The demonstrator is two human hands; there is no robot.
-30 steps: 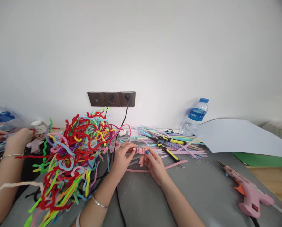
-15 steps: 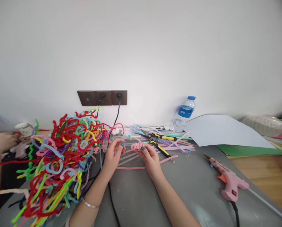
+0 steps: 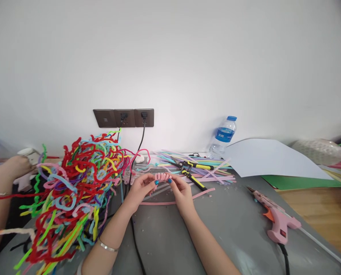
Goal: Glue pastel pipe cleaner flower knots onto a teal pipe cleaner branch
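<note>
A pink pipe cleaner [image 3: 162, 176] wound into a tight coil spans the gap between my two hands, above the grey table [image 3: 164, 233]. My left hand [image 3: 142, 189] pinches its left end between thumb and fingers. At the right end, my right hand [image 3: 182, 191] grips it the same way. Behind my hands lie yellow-and-black pliers [image 3: 192, 177] on a spread of pastel pipe cleaners [image 3: 219, 175]. A long pink pipe cleaner [image 3: 159, 203] rests on the table just under my wrists.
A large tangle of bright pipe cleaners [image 3: 73, 191] fills the left side, with a co-worker's arm [image 3: 1, 183] beyond it. Black cables run from wall sockets [image 3: 123, 118]. To the right are a water bottle [image 3: 224, 135], white paper [image 3: 273, 158] and a pink glue gun [image 3: 282, 221].
My left hand has moved right and closed on the left end of the pink coil, which now lies stretched level between both hands. The co-worker's hand has shifted slightly right.
</note>
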